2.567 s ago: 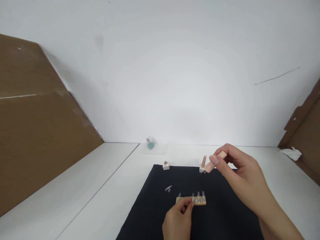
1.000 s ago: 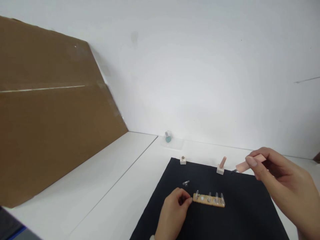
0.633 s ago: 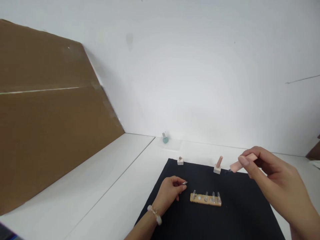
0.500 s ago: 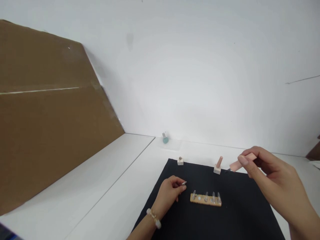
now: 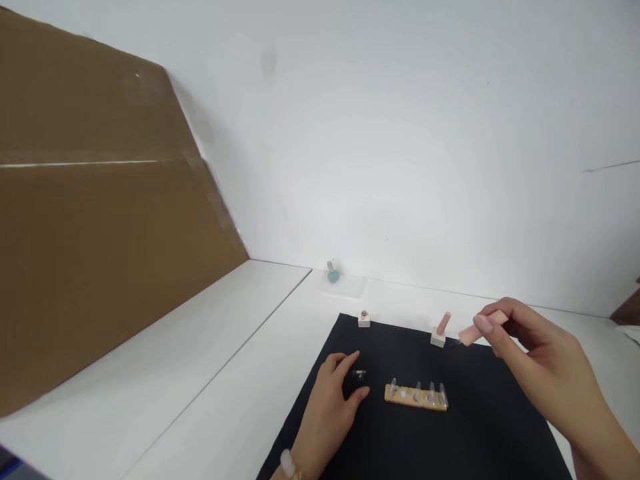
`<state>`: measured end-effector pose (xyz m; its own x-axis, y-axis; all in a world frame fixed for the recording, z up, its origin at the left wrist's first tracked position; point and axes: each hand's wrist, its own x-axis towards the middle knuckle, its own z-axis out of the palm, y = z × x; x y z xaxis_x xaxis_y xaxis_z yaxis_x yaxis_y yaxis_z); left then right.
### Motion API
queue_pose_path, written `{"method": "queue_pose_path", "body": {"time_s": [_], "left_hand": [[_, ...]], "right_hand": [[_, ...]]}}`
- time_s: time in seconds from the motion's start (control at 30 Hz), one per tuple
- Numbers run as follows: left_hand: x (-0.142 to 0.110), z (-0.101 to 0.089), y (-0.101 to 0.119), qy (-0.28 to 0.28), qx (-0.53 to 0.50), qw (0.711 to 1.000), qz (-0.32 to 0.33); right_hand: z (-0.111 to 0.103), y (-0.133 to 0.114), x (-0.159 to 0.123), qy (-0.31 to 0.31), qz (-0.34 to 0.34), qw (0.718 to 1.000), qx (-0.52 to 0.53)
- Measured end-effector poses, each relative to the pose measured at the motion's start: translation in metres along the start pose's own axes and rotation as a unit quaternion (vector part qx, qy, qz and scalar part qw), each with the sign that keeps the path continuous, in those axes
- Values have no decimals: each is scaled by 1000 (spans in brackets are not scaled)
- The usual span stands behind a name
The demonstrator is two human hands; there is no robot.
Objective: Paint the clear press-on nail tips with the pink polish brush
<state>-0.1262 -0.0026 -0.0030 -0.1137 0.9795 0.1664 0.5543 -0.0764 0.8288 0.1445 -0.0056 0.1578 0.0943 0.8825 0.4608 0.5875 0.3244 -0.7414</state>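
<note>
A brown cardboard sheet (image 5: 100, 200) leans at left against a white wall (image 5: 400, 133), and both stand behind a white counter (image 5: 225, 373) with a straight seam along it. A black mat (image 5: 450, 440) lies on the counter, its far edge near the wall. Beyond that edge, a teal nail polish bottle (image 5: 333, 275) stands upright on a clear plate (image 5: 350, 288).

On the mat's far edge stand a cream block (image 5: 438, 340) with an upright peach peg, tilted slightly, and to its left a smaller cream block (image 5: 364, 320) with a short stud. Mid-mat lies a wooden strip (image 5: 416, 396) carrying a row of clear pegs.

The right hand (image 5: 535, 357) is raised over the mat's far right corner, its grip clenched on a peach stick (image 5: 477, 328) between thumb and fingers. The stick's dark tip points left, just beside the peg block.

The left hand (image 5: 327, 400), with a bracelet (image 5: 287, 463) at the wrist, is low over the mat, released, fingers spread. A small glinting piece (image 5: 359, 374) lies just beside its fingertips; its exact form is too small to tell.
</note>
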Motion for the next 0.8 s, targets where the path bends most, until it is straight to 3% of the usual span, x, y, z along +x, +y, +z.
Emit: {"method": "queue_pose_path", "body": {"time_s": [0.07, 0.23, 0.4, 0.8], "left_hand": [[-10, 2, 6, 1, -2, 1000, 19], [-22, 24, 28, -106, -27, 994, -32], [-15, 40, 33, -91, -32, 994, -43], [-14, 43, 33, -76, -49, 996, -16]], "right_hand": [[-1, -2, 0, -6, -4, 1000, 1], [-6, -4, 1, 3, -12, 1000, -2], [-12, -2, 0, 10, -28, 1000, 10], [-18, -4, 1, 11, -31, 999, 34]]}}
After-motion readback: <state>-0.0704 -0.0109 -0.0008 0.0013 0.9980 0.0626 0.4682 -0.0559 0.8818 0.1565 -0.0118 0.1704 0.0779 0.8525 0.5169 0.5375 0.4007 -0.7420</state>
